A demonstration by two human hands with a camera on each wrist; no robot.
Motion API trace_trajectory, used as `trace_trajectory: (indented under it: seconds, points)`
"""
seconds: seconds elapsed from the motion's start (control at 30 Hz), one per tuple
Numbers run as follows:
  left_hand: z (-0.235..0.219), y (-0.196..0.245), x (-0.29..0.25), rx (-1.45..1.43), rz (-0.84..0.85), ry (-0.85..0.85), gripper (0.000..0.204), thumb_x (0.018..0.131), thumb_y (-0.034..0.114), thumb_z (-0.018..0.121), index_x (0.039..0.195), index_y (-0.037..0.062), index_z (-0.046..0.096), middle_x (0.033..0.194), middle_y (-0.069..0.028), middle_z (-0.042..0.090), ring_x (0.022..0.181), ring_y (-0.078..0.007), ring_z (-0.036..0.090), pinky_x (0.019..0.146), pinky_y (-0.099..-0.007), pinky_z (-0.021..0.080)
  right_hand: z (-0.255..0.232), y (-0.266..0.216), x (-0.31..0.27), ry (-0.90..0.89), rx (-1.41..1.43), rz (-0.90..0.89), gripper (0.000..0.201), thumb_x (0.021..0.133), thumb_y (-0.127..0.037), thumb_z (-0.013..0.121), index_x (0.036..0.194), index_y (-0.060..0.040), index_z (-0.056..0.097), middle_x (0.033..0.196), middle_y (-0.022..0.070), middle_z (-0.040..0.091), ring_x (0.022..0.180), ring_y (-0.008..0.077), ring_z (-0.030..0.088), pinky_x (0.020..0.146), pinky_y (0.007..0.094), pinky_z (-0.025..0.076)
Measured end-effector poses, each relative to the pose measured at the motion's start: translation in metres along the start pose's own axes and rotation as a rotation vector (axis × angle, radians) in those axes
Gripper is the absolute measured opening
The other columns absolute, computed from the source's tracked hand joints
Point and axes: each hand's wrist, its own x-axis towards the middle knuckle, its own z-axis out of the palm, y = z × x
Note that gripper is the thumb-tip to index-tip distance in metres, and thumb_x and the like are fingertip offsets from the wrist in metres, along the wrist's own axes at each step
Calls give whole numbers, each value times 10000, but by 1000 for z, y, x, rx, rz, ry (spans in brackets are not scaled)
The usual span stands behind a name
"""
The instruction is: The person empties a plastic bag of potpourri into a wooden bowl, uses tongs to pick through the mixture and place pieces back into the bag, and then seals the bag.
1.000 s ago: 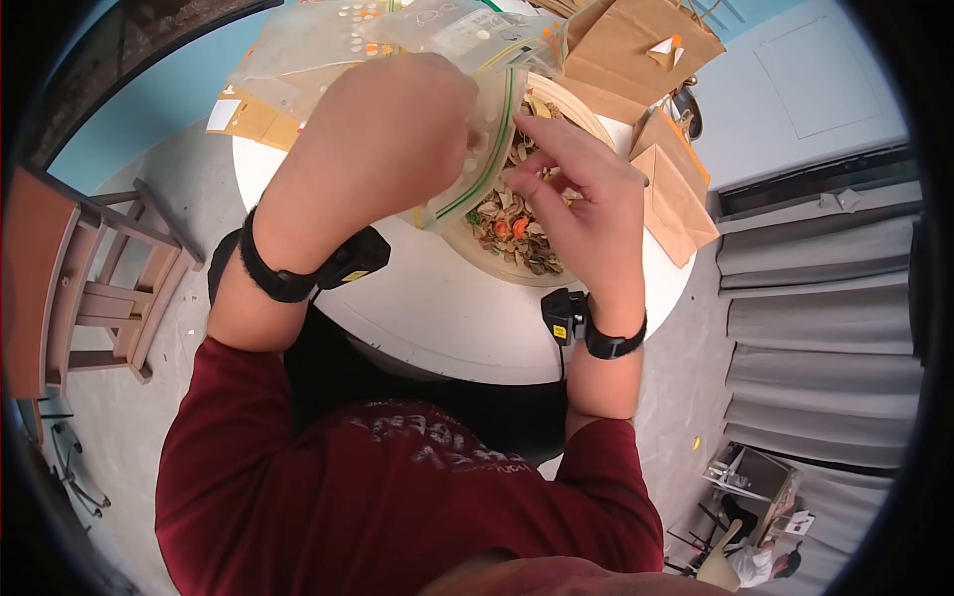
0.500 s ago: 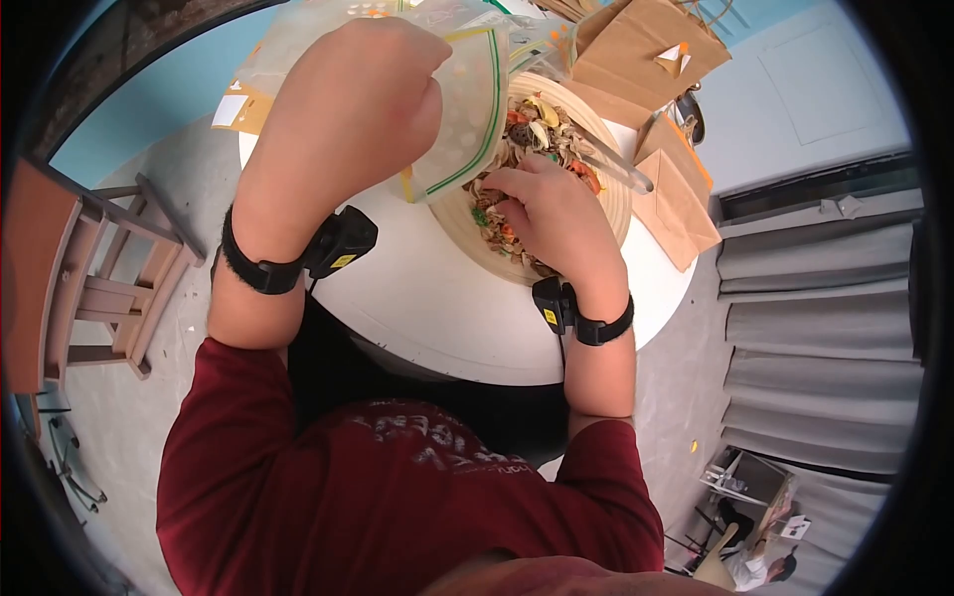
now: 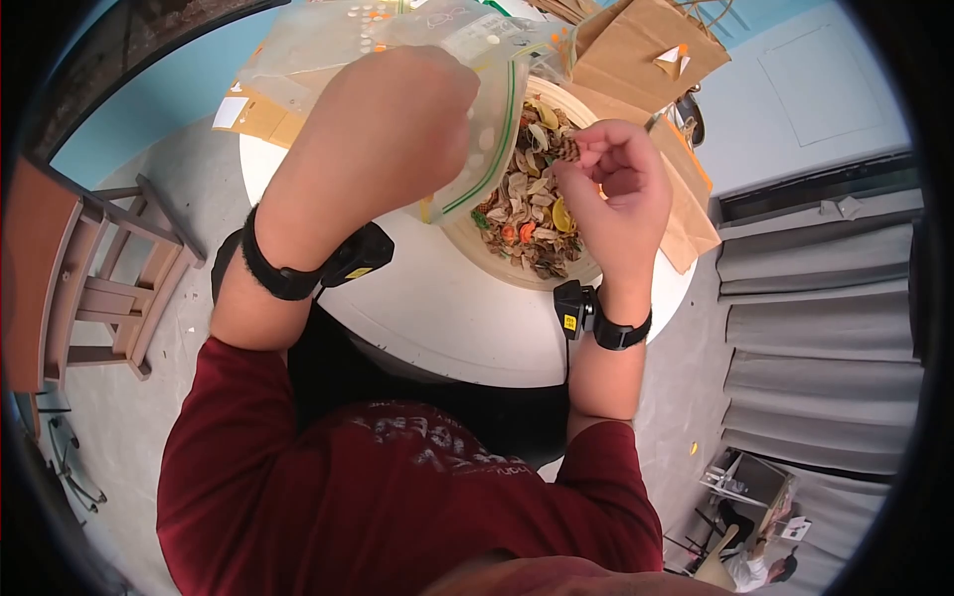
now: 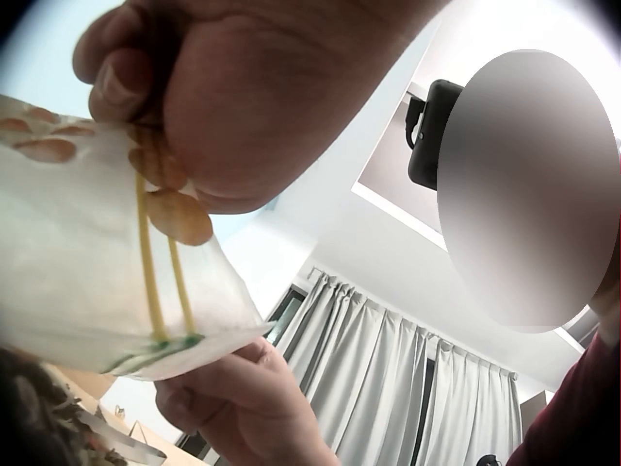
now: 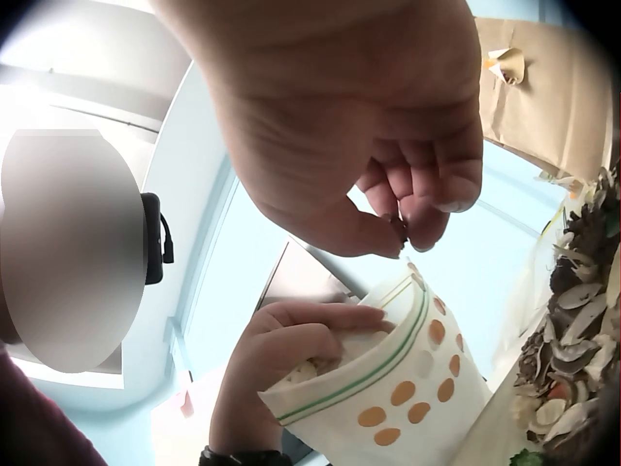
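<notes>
My left hand (image 3: 402, 129) grips a translucent zip bag (image 3: 492, 134) with a green seal strip and dots, its mouth facing right. In the right wrist view, the left hand's fingers (image 5: 335, 320) reach over the bag's rim. My right hand (image 3: 626, 189) pinches a small brown scaly piece like a pine cone (image 3: 566, 149) between thumb and fingertips, right of the bag's mouth. Beneath both hands, dried potpourri (image 3: 532, 209) of brown petals, orange bits and yellow slices lies on a round tray (image 3: 485, 260). The bag overlaps the tray's left part in the head view.
Brown paper bags (image 3: 641, 55) stand at the back right of the round white table (image 3: 417, 318). More clear dotted bags (image 3: 308, 60) lie at the back left, over a cardboard piece (image 3: 258, 117). A wooden chair (image 3: 119, 288) is off to the left.
My right hand was by the bag's mouth, then dipped into the potpourri, and now is up to the right with the scaly piece. The left hand and bag shifted left, then back right.
</notes>
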Motion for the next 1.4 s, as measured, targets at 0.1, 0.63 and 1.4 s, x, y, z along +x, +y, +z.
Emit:
trace_trajectory:
  seconds: [0.1, 0.63, 1.4]
  points:
    - [6, 4, -1, -13, 1, -28, 251, 811, -11, 580, 1011, -32, 730, 910, -200, 713, 874, -409, 676, 788, -486, 546, 0, -9, -3, 63, 125, -34, 262, 776, 132, 731, 948, -7, 591, 915, 32, 621, 741, 61, 580, 713, 216, 502]
    - [-1, -5, 1, 53, 27, 29, 265, 820, 1, 590, 1035, -23, 743, 956, -208, 735, 885, -405, 691, 813, -464, 559, -2, -8, -3, -228, -440, -194, 301, 847, 20, 644, 1127, -3, 751, 938, 158, 720, 715, 286, 668, 661, 351, 538]
    - [-21, -14, 1, 32, 14, 204, 269, 815, -7, 591, 1026, -23, 757, 921, -202, 730, 826, -399, 690, 767, -442, 553, 7, 25, 0, -418, -555, -89, 141, 857, -20, 704, 997, -31, 723, 970, 137, 697, 828, 359, 677, 753, 416, 554]
